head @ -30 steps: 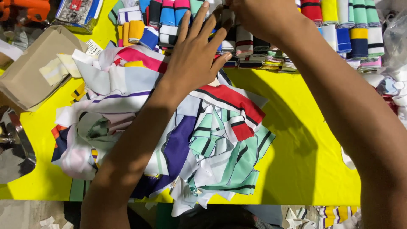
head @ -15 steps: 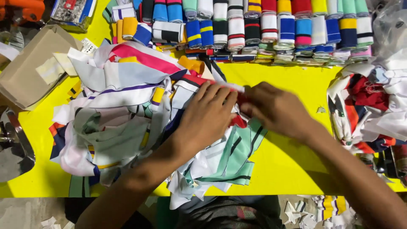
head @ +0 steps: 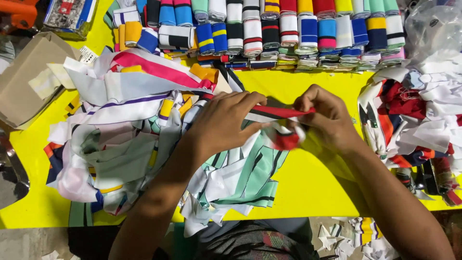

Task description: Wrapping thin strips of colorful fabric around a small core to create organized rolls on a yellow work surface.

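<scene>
Head view, yellow bench (head: 313,192). Both hands meet above the bench centre, holding one red, white and black striped knit strip (head: 279,113) stretched between them. Left hand (head: 226,123): grip closed, thumb and fingers pinched on the strip's left end, hand resting over the loose heap of striped collar pieces (head: 130,139) that covers the bench's left half. Right hand (head: 327,118): grip closed, fingers curled around the strip's right end, with a red and white fold of the strip hanging just below the fingers. The strip runs nearly level from one grip to the other, taut, just above the mint-striped pieces (head: 250,178). Row of rolled striped bands (head: 288,29) along the far edge. Second heap of pieces (head: 418,115) at right. Cardboard box (head: 29,82) at far left.
</scene>
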